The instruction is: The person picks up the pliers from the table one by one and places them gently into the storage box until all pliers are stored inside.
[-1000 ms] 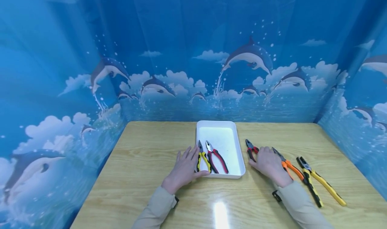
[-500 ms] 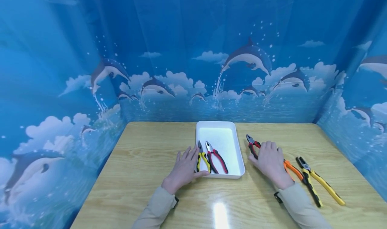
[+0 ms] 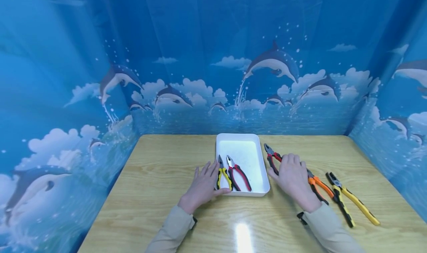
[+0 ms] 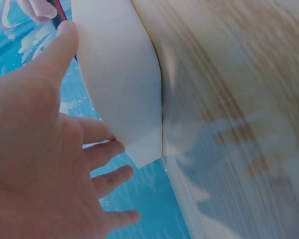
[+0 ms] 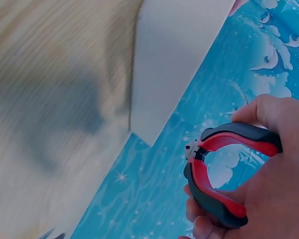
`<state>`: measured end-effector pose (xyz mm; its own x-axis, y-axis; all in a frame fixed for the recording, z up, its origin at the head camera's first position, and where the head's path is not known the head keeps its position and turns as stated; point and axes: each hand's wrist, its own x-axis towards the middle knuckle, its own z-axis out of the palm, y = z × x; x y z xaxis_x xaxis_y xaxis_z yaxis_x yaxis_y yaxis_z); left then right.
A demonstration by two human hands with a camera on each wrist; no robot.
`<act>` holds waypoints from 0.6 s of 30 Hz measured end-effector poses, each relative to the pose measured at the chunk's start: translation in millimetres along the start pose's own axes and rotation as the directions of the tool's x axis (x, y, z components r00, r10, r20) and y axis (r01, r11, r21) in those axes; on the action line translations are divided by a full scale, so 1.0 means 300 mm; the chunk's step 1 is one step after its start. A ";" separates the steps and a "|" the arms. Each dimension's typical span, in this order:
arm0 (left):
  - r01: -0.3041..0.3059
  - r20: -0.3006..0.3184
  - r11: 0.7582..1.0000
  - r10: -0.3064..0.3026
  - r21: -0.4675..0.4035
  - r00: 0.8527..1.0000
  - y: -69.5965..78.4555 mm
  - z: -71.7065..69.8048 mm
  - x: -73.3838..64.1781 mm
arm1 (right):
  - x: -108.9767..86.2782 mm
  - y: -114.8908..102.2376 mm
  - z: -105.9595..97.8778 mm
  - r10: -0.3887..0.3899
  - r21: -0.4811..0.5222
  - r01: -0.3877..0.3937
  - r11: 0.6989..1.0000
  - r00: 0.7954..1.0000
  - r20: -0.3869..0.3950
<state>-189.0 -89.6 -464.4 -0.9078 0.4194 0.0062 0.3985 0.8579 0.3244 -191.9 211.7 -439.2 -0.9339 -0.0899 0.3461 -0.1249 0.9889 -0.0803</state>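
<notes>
A white tray (image 3: 245,145) stands on the table, holding yellow-and-black long-nose pliers (image 3: 228,178) and red-and-black pliers (image 3: 244,177) side by side. My left hand (image 3: 201,189) rests against the tray's near left corner with fingers spread. In the left wrist view, its thumb (image 4: 65,42) touches the rim and fingertips meet the outer wall. To the tray's right, my right hand (image 3: 293,177) grips a second pair of red-and-black pliers (image 3: 268,149). The right wrist view shows their spread handles (image 5: 244,133) between thumb and fingers, raised above the table.
Orange-and-black pliers (image 3: 323,185) lie on the table (image 3: 166,164) beyond my right hand. Yellow-and-black pliers (image 3: 360,204) with long handles lie next to them at the right. A blue dolphin-print curtain (image 3: 200,60) surrounds the table's back and sides.
My right hand has lifted the red-and-black pliers and shifted them slightly left toward the tray, uncovering more of the orange pliers. My left hand and the tray stay where they were.
</notes>
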 end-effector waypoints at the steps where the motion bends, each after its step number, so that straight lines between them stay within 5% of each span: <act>1: 0.001 0.000 1.000 -0.001 0.000 1.000 -0.001 0.001 0.001 | 0.002 -0.010 -0.001 0.001 0.008 -0.001 1.000 1.000 0.006; 18: 0.034 0.014 0.999 -0.035 0.014 0.999 0.006 0.003 0.005 | 0.041 -0.138 0.035 -0.039 0.027 0.037 0.999 0.994 0.102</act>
<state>-189.5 -87.3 -464.6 -0.9191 0.3937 -0.0186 0.3689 0.8760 0.3108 -201.6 168.3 -441.5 -0.9574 -0.1403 0.2523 -0.1683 0.9813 -0.0929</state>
